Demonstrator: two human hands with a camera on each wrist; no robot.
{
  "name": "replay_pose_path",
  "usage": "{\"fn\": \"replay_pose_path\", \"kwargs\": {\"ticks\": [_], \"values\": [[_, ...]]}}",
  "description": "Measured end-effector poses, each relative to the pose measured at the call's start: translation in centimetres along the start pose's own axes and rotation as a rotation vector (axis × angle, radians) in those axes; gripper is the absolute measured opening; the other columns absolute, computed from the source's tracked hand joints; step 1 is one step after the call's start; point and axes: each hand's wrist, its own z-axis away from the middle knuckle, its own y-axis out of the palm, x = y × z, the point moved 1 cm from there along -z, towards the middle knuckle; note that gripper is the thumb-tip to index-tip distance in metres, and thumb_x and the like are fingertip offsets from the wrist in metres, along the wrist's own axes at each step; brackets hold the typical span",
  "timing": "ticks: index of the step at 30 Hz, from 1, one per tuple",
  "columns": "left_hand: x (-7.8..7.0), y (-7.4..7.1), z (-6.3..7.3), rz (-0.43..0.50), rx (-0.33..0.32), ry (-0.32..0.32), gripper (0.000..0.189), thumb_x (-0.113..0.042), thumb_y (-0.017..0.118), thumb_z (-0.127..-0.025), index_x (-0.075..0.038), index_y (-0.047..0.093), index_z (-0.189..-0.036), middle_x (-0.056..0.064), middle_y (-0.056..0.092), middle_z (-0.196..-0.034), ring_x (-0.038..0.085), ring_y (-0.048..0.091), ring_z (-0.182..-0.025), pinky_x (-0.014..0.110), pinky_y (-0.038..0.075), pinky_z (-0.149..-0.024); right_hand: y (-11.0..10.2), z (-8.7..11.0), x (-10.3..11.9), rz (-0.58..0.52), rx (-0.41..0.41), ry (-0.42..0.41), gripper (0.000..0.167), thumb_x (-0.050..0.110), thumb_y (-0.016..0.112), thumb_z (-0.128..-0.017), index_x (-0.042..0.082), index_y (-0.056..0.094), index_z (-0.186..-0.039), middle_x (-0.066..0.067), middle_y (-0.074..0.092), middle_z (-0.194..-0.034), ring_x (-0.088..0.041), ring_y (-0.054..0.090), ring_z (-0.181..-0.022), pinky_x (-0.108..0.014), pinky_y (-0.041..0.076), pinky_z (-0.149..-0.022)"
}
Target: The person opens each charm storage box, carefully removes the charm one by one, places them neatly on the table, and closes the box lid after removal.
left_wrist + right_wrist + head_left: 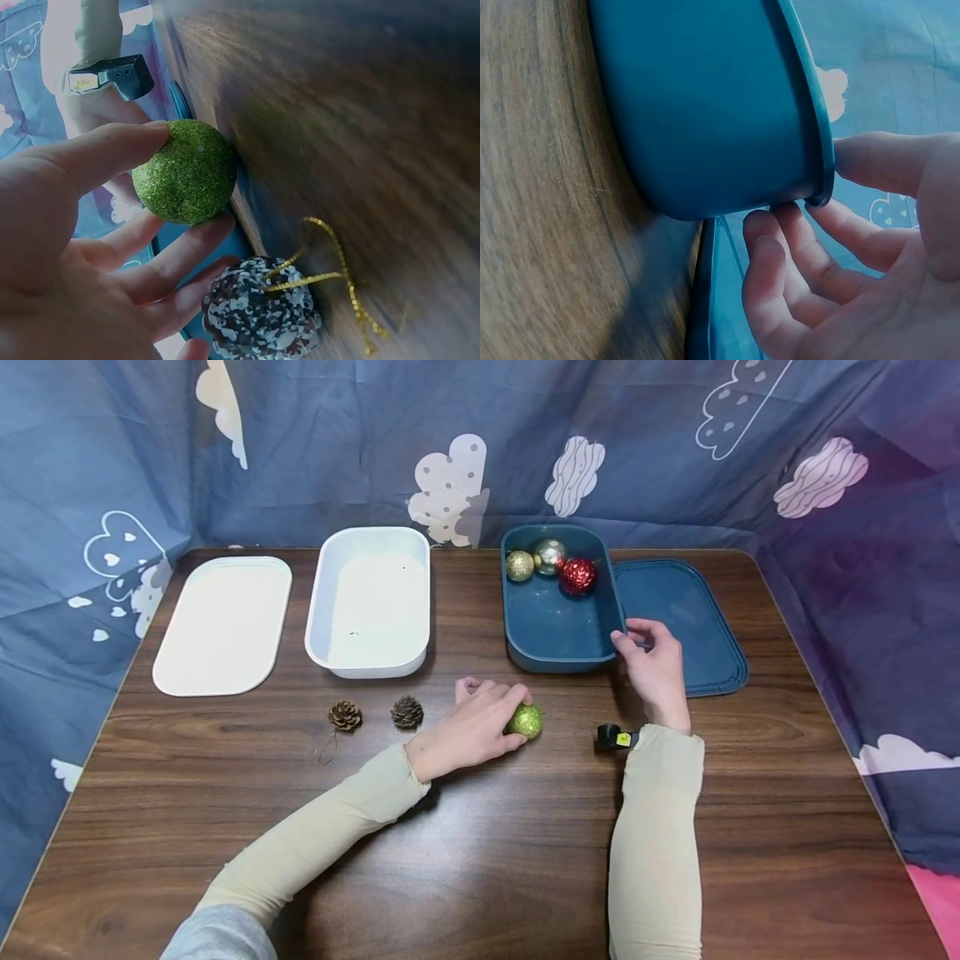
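My left hand pinches a green glitter ball between thumb and fingers, low over the table in front of the blue box. The left wrist view shows the ball at the thumb tip. A dark pine cone with whitish flecks and a gold string is close by the other fingers; in the head view I cannot make it out near that hand. My right hand grips the blue box's front right rim, thumb on top and fingers beneath. A red ball, gold ball and shiny pale ball lie inside.
A white box stands left of the blue one, with a white lid beside it. The blue lid lies right of the blue box. Two pine cones, one brown and one darker, sit before the white box.
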Motion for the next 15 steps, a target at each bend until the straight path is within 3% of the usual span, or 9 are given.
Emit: {"fn": "replay_pose_path", "kwargs": {"ticks": [15], "values": [[0.36,0.17,-0.06,-0.026,-0.022,-0.011,0.045,-0.037,0.07,-0.087,-0.015,0.054,-0.122,0.003,0.065,-0.112,0.022,0.056,-0.106,0.052,0.027,-0.102,0.09,-0.07,0.0,-0.008,-0.009,-0.001,0.05,0.038,0.056,-0.096,0.012,0.048,-0.137,0.003,0.05,-0.109,-0.025,0.053,-0.093,-0.025,0.052,-0.073]]}}
